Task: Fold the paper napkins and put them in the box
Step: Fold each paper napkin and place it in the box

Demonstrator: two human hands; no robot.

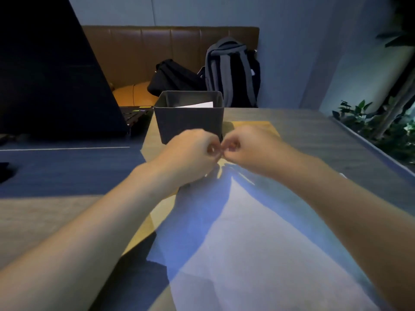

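A large white paper napkin lies spread on the table in front of me, its far end lifted. My left hand and my right hand meet just above that far end, fingers curled, each pinching the napkin's edge. Directly behind the hands stands a dark grey box, open at the top. A white folded napkin shows inside it. The hands hide the napkin's far corners.
An open black laptop stands at the left on the table. A brown bench behind holds a black bag and a grey backpack. Green plants line the table's right edge.
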